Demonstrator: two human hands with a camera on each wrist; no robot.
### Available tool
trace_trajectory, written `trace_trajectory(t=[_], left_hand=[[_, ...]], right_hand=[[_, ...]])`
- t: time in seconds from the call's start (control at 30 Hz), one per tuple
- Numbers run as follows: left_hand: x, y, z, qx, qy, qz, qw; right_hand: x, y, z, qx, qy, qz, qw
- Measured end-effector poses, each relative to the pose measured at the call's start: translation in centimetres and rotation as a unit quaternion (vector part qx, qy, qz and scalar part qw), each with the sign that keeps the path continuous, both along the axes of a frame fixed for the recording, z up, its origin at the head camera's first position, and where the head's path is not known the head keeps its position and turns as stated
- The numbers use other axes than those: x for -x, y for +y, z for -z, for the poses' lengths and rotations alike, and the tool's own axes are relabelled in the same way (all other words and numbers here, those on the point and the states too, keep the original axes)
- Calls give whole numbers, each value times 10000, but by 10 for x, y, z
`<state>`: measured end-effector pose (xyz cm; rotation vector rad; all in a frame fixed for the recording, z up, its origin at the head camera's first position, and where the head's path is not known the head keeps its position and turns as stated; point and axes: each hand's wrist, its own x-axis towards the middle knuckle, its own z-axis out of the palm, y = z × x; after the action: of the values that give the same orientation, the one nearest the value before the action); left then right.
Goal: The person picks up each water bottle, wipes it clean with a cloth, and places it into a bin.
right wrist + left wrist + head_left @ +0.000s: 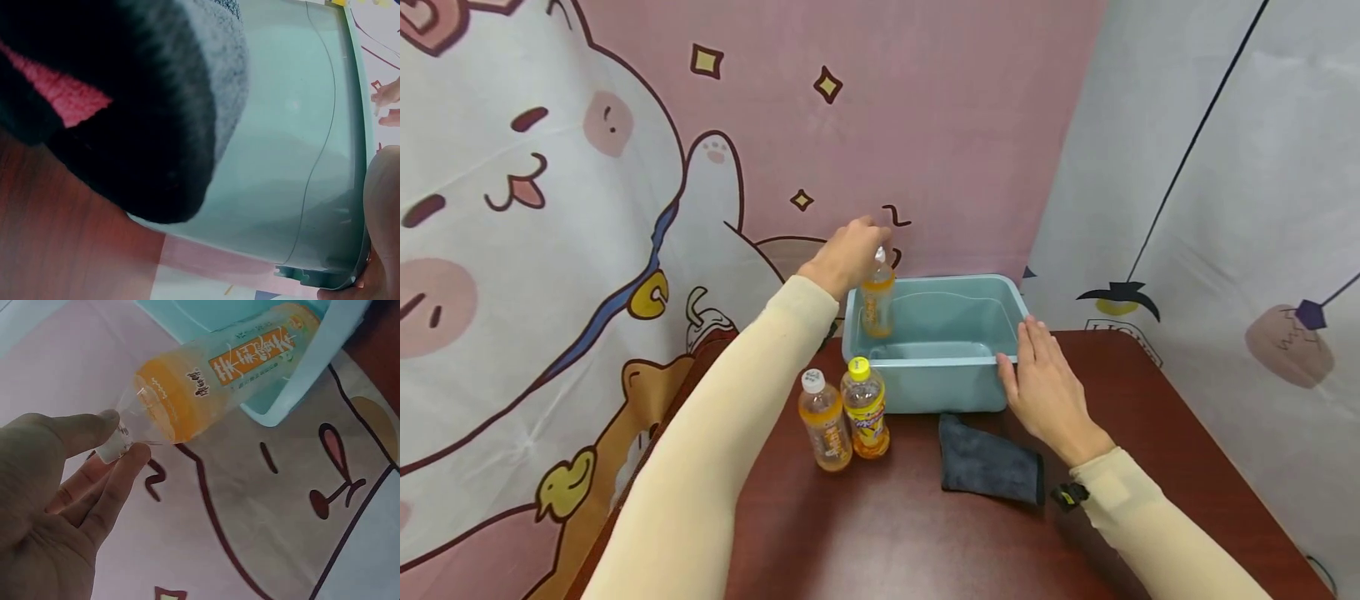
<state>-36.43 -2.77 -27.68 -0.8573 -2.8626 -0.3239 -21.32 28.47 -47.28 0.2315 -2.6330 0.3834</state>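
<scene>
By its white cap, my left hand (848, 257) pinches a clear plastic bottle (877, 307) with an orange label. The bottle's lower part is inside the left end of a light blue plastic basin (940, 387). In the left wrist view, thumb and fingers meet on the cap, and the orange-labelled bottle (225, 372) reaches past the rim. My right hand (1047, 387) rests with straight fingers on the basin's right front corner. In the right wrist view, that hand (382, 206) shows at the edge beside the basin wall (281, 137).
In front of the basin's left end stand a white-capped bottle (827, 425) and a yellow-capped bottle (867, 412). A folded dark grey cloth (988, 462) lies in front of the basin. All stand on a reddish-brown table (880, 533), with printed curtains behind.
</scene>
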Motion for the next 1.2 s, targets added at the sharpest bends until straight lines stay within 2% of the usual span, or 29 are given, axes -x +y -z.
trace_trajectory(t=[0.27, 0.57, 0.73, 1.0, 1.2], left_hand=[[4, -3, 20, 445, -222, -70, 9987], [10, -4, 33, 1133, -514, -246, 9919], [8, -5, 33, 1258, -642, -240, 9897], [2, -5, 26, 1208, -812, -77, 9893], [-2, -9, 23, 1008, -598, 138, 9930]], right_hand=[[-1, -4, 0, 27, -63, -36, 10000], [-1, -6, 1, 33, 14, -57, 10000], [0, -6, 1, 40, 100, -76, 9999], [0, -3, 0, 78, 64, -24, 9999], [2, 0, 1, 85, 89, -3, 9999]])
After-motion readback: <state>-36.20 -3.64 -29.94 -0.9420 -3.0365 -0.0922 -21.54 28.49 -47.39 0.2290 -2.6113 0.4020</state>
